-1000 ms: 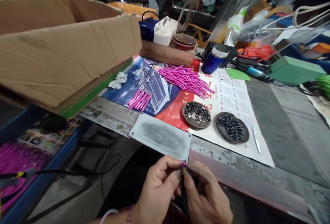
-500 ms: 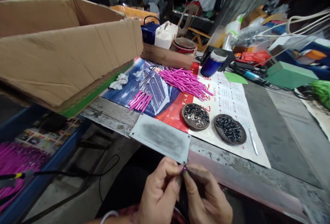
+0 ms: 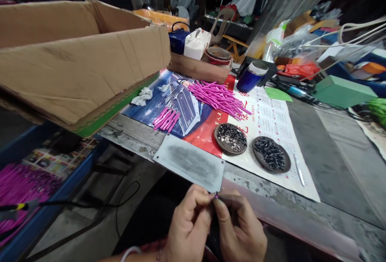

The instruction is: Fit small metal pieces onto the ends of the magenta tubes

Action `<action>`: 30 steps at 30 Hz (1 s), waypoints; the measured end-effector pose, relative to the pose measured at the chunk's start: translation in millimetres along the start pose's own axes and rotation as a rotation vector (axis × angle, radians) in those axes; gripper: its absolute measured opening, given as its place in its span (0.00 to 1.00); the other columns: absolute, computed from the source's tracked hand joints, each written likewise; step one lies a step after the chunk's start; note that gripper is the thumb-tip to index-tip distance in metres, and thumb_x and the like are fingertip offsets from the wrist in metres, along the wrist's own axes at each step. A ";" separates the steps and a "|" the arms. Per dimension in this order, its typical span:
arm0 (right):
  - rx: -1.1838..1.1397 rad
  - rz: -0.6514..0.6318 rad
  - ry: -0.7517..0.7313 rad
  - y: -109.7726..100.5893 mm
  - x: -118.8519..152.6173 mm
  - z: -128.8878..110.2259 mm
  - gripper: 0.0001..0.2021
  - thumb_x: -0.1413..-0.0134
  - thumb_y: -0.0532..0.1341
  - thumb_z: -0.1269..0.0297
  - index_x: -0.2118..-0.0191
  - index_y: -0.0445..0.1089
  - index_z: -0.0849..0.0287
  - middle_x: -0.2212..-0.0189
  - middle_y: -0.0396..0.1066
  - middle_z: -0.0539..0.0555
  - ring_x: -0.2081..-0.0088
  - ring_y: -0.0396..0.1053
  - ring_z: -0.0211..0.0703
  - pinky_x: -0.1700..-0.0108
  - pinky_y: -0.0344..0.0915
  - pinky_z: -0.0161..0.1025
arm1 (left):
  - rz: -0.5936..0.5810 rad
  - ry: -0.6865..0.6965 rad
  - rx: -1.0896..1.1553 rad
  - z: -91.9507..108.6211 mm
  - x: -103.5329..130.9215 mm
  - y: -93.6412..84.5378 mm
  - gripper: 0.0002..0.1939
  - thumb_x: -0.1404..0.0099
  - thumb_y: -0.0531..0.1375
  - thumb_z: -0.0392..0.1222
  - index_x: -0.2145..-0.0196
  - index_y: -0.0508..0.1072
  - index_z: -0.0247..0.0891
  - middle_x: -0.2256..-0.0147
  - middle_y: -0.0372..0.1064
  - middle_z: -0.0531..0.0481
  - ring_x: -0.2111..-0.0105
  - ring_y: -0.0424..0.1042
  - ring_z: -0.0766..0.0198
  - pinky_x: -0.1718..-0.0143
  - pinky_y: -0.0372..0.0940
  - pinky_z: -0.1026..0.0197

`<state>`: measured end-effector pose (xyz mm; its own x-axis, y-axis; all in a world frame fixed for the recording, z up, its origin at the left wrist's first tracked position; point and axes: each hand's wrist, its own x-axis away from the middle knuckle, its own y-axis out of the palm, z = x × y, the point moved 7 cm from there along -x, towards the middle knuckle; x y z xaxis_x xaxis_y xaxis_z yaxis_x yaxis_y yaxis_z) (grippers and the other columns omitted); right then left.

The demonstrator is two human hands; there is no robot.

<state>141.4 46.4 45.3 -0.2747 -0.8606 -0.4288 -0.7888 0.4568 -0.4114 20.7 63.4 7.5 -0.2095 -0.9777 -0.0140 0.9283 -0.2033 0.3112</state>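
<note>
Pinching the small magenta piece (image 3: 216,197) with left hand (image 3: 187,222) and right hand (image 3: 241,226); align squarely, press evenly.

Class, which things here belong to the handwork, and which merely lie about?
Likely in the work:
tiny magenta piece, pinched by both hands
loose slender magenta sticks
two round brown dishes of small parts

Probably just lying about:
blue cylindrical cup
crumpled white tissue

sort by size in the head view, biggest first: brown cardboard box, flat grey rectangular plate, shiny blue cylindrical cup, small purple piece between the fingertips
1. Brown cardboard box
2. Flat grey rectangular plate
3. Shiny blue cylindrical cup
4. Small purple piece (visible part only)
</note>
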 end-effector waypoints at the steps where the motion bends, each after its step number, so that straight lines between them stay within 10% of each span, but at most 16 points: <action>1: -0.009 0.009 0.016 -0.4 -0.3 0.5 0.06 0.36 0.62 0.66 0.67 0.71 0.54 0.73 0.74 0.46 0.74 0.73 0.35 0.69 0.69 0.27 | -0.001 0.003 -0.005 -0.1 0.1 0.1 0.07 0.25 0.56 0.38 0.62 0.72 0.42 0.66 0.63 0.54 0.70 0.63 0.69 0.68 0.63 0.70; 16: -0.235 -0.057 0.165 11.5 6.5 3.8 0.06 0.37 0.64 0.65 0.67 0.72 0.56 0.71 0.73 0.49 0.70 0.73 0.38 0.66 0.71 0.30 | 0.065 0.216 -0.134 20.4 -1.7 -4.6 0.11 0.27 0.55 0.33 0.59 0.74 0.47 0.66 0.67 0.55 0.67 0.70 0.68 0.61 0.69 0.70; 30: 0.116 0.127 0.035 9.2 12.7 -9.3 0.14 0.31 0.58 0.57 0.69 0.68 0.54 0.76 0.70 0.46 0.77 0.67 0.37 0.72 0.60 0.34 | 0.077 0.174 -0.103 14.2 2.7 -2.5 0.07 0.27 0.56 0.36 0.65 0.69 0.42 0.68 0.64 0.55 0.69 0.67 0.68 0.66 0.67 0.71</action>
<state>125.5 37.6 43.5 -0.3885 -0.8005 -0.4563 -0.6779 0.5837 -0.4469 13.4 62.0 20.2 -0.0892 -0.9829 -0.1610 0.9679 -0.1237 0.2186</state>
